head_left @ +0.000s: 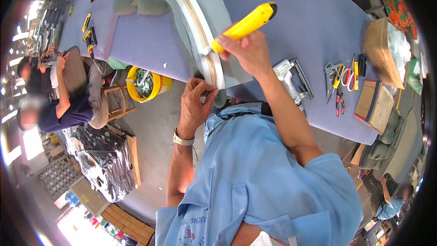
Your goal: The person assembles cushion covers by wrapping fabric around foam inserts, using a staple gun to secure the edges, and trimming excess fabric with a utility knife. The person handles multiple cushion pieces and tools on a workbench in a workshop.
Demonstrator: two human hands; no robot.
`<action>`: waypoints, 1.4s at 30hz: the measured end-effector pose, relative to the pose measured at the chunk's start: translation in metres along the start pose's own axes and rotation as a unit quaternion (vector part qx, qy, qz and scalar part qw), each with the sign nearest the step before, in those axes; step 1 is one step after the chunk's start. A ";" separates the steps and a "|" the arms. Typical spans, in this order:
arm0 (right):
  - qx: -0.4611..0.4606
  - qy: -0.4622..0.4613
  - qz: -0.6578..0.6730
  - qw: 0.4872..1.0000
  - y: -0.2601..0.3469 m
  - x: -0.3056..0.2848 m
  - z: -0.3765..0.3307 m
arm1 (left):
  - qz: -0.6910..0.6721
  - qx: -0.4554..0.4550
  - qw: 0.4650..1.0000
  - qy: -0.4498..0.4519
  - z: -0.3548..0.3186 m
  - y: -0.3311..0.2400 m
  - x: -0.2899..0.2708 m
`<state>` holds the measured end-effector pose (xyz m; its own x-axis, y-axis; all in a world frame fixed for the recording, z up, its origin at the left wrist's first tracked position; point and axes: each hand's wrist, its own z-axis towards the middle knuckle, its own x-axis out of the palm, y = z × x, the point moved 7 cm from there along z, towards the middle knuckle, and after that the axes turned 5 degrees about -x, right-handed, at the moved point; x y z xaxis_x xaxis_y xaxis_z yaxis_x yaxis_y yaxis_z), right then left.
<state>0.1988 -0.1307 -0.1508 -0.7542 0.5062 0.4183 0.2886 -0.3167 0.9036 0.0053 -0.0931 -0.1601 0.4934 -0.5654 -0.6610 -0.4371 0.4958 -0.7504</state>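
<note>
A long curved piece (201, 29) with white edges and a tan middle band lies across the near edge of the table. Grey-green fabric (212, 5) spreads out from under it. My right hand (249, 53) is wrapped around a yellow utility knife (248, 22) with a black end, its tip at the white edge of the piece. At the piece's near end, my left hand (195, 104) pinches the edge between thumb and fingers, with the fabric hanging just beside. The knife's blade is too small to make out clearly.
A staple gun (291, 79) lies right of my forearm on the blue-grey table (309, 23). Farther right are scissors (348, 79), pliers (339, 102) and a carton (384, 52) with white stuffing. A yellow bucket (160, 86) of scraps stands left; co-workers (68, 109) sit beyond.
</note>
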 end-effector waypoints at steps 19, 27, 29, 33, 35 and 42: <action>0.015 0.002 -0.376 0.926 -0.021 -0.008 -0.035 | -0.098 0.030 0.995 0.017 0.004 0.008 0.015; 0.017 -0.003 -0.446 0.895 -0.033 -0.001 -0.033 | -0.099 0.012 0.994 0.044 0.007 0.006 0.016; 0.041 -0.014 -0.436 0.899 -0.038 -0.004 -0.030 | -0.100 0.015 0.994 0.046 0.009 0.007 0.017; 0.055 -0.034 -0.434 0.898 -0.045 -0.008 -0.031 | -0.108 0.018 0.992 0.054 0.012 0.009 0.024; 0.063 -0.045 -0.423 0.903 -0.044 -0.010 -0.030 | -0.123 0.010 0.991 0.053 0.014 0.006 0.026; 0.079 -0.077 -0.390 0.914 -0.050 -0.014 -0.025 | -0.159 -0.046 0.984 0.072 0.016 0.024 0.033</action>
<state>0.1800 -0.1422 -0.2039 -0.6789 0.6389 -0.3618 -0.2114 0.3018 0.9296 0.0231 -0.0897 -0.2003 0.5085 -0.7727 -0.3800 -0.3473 0.2198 -0.9116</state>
